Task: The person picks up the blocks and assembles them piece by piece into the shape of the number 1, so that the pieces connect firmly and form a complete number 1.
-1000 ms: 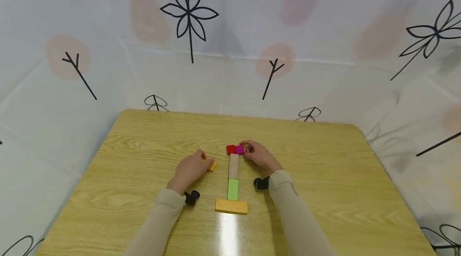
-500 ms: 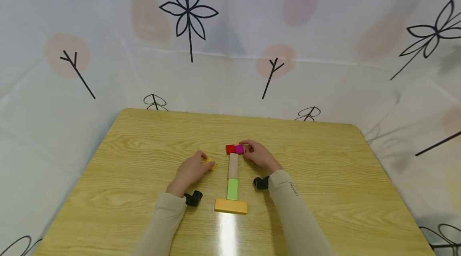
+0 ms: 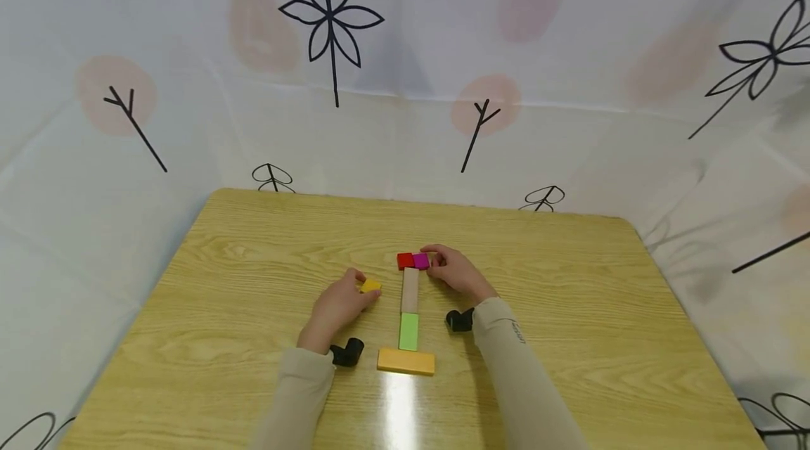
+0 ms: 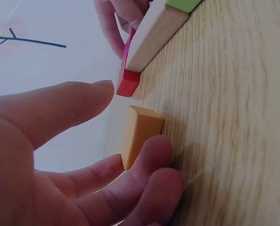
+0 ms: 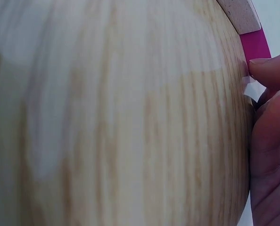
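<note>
My left hand [image 3: 339,306] is by a small yellow block [image 3: 370,285] on the table. In the left wrist view its fingertips touch one side of the yellow block [image 4: 141,129], while the thumb stands apart from it. At the far end of a row of blocks, my right hand [image 3: 460,274] pinches a magenta block [image 3: 420,261] between thumb and forefinger. The right wrist view shows the thumb against the end of the magenta block [image 5: 256,46]. A red block [image 3: 405,261] sits flush beside the magenta one.
From the red and magenta pair, a plain wood block [image 3: 410,290] and a green block [image 3: 408,331] run towards me. A long orange block [image 3: 406,361] lies crosswise at the near end. Patterned cloth [image 3: 392,133] hangs behind the wooden table [image 3: 569,337].
The yellow block has turned and shifted slightly away from me, and more of it shows. My left hand has opened wider around it. My right hand stays at the magenta block.
</note>
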Tool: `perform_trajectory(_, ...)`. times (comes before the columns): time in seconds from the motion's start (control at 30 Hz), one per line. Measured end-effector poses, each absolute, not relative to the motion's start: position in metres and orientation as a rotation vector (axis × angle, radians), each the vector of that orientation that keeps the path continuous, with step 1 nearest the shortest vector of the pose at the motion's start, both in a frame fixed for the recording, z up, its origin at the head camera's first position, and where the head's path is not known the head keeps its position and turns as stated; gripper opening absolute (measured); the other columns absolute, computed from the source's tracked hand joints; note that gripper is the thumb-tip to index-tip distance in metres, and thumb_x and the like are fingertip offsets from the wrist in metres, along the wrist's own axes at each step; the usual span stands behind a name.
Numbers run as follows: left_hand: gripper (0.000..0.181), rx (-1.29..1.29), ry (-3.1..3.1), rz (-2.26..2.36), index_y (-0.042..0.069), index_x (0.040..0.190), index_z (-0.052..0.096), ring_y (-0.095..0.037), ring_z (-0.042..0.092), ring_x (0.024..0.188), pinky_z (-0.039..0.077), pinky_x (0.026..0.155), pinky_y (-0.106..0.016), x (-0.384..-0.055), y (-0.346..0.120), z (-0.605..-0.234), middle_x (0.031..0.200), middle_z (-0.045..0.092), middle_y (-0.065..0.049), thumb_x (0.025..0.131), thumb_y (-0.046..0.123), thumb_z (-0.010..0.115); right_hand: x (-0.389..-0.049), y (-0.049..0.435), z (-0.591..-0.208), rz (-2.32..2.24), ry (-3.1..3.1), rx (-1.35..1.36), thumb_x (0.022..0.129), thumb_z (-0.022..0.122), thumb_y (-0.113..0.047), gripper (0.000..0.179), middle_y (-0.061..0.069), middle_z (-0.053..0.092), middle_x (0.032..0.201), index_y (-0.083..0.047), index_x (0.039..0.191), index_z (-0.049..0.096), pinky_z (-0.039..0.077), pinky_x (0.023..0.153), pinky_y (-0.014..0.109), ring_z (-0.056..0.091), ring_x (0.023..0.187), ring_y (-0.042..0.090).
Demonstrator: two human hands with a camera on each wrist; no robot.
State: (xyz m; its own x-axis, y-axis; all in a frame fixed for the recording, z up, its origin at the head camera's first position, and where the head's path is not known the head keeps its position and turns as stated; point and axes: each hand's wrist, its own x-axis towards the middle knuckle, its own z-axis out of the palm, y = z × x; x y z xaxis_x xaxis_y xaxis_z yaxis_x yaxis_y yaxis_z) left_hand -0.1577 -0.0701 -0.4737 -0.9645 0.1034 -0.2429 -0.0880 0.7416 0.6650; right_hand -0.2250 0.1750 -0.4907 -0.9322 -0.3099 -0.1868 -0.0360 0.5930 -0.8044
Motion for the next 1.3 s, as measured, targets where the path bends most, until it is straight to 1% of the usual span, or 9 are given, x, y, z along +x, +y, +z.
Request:
perform_trajectory(0.1, 0.047, -0.011, 2.675, 1.065, 0.009, 0.110, 0.049, -0.016, 0.049, 0.059, 0.036, 0.055, -0.030, -0.155, -0.068, -0.473, 0.069, 0.054, 0.001, 0.080, 0.043, 0.061, -0.226, 0.175, -0.491, -1.263, 2.512, -0.295, 0.086, 0.056, -0.010, 0.040, 0.005, 0.051, 0.079, -0.015, 0.125, 0.049, 0.036, 0.057, 0.029, 0.042, 0.059, 0.016)
perform_trajectory(0.2, 0.046, -0.024, 2.685, 1.066, 0.009, 0.110, 0.049, -0.016, 0.049, 0.060, 0.036, 0.056, -0.030, -0.155, -0.066, -0.473, 0.068, 0.054, 0.001, 0.080, 0.042, 0.061, -0.226, 0.175, -0.491, -1.260, 2.506, -0.297, 0.087, 0.055, -0.010, 0.040, 0.005, 0.051, 0.080, -0.015, 0.125, 0.048, 0.036, 0.057, 0.029, 0.042, 0.059, 0.016)
perform_trajectory(0.43, 0.045, -0.031, 2.715, 1.008, 0.011, 0.110, 0.050, -0.019, 0.049, 0.066, 0.037, 0.059, -0.031, -0.158, -0.059, -0.472, 0.080, 0.057, -0.002, 0.080, 0.042, 0.061, -0.227, 0.179, -0.490, -1.251, 2.522, -0.303, 0.086, 0.056, -0.010, 0.039, 0.005, 0.051, 0.080, -0.014, 0.125, 0.049, 0.036, 0.058, 0.029, 0.042, 0.060, 0.016)
perform_trajectory(0.57, 0.045, -0.055, 2.709, 0.996, 0.012, 0.109, 0.049, -0.019, 0.049, 0.067, 0.036, 0.058, -0.031, -0.158, -0.056, -0.474, 0.081, 0.056, -0.003, 0.079, 0.043, 0.061, -0.227, 0.179, -0.489, -1.254, 2.525, -0.327, 0.086, 0.056, -0.008, 0.039, 0.004, 0.051, 0.079, -0.013, 0.124, 0.049, 0.036, 0.058, 0.029, 0.042, 0.060, 0.016)
perform_trajectory(0.77, 0.043, -0.046, 2.743, 0.957, 0.012, 0.108, 0.049, -0.018, 0.048, 0.065, 0.035, 0.057, -0.031, -0.157, -0.053, -0.474, 0.076, 0.054, -0.001, 0.079, 0.040, 0.063, -0.227, 0.177, -0.493, -1.253, 2.508, -0.335, 0.086, 0.056, -0.011, 0.039, 0.004, 0.051, 0.079, -0.014, 0.125, 0.049, 0.038, 0.058, 0.029, 0.043, 0.059, 0.015)
perform_trajectory(1.0, 0.036, -0.012, 2.780, 0.936, 0.012, 0.107, 0.049, -0.017, 0.047, 0.060, 0.034, 0.054, -0.030, -0.155, -0.050, -0.473, 0.068, 0.052, 0.001, 0.081, 0.033, 0.062, -0.226, 0.177, -0.496, -1.284, 2.504, -0.323, 0.085, 0.057, -0.009, 0.040, 0.005, 0.051, 0.079, -0.014, 0.124, 0.050, 0.038, 0.057, 0.030, 0.043, 0.059, 0.017)
perform_trajectory(1.13, 0.033, 0.021, 2.808, 0.932, 0.012, 0.107, 0.050, -0.015, 0.047, 0.059, 0.034, 0.052, -0.030, -0.154, -0.050, -0.476, 0.068, 0.052, 0.003, 0.082, 0.030, 0.061, -0.226, 0.178, -0.497, -1.291, 2.496, -0.328, 0.085, 0.057, -0.009, 0.040, 0.004, 0.051, 0.079, -0.014, 0.124, 0.050, 0.038, 0.057, 0.030, 0.043, 0.059, 0.016)
perform_trajectory(1.17, 0.033, 0.028, 2.810, 0.937, 0.012, 0.108, 0.050, -0.015, 0.047, 0.059, 0.034, 0.052, -0.030, -0.154, -0.051, -0.476, 0.068, 0.052, 0.003, 0.082, 0.030, 0.061, -0.224, 0.177, -0.492, -1.291, 2.491, -0.335, 0.085, 0.057, -0.008, 0.040, 0.006, 0.052, 0.079, -0.012, 0.124, 0.050, 0.037, 0.058, 0.030, 0.043, 0.059, 0.016)
perform_trajectory(1.3, 0.032, 0.044, 2.811, 0.960, 0.013, 0.109, 0.050, -0.015, 0.047, 0.059, 0.034, 0.053, -0.030, -0.154, -0.052, -0.475, 0.070, 0.053, 0.002, 0.082, 0.027, 0.060, -0.224, 0.178, -0.492, -1.293, 2.486, -0.329, 0.085, 0.057, -0.009, 0.039, 0.006, 0.052, 0.079, -0.014, 0.123, 0.050, 0.038, 0.056, 0.030, 0.043, 0.057, 0.016)
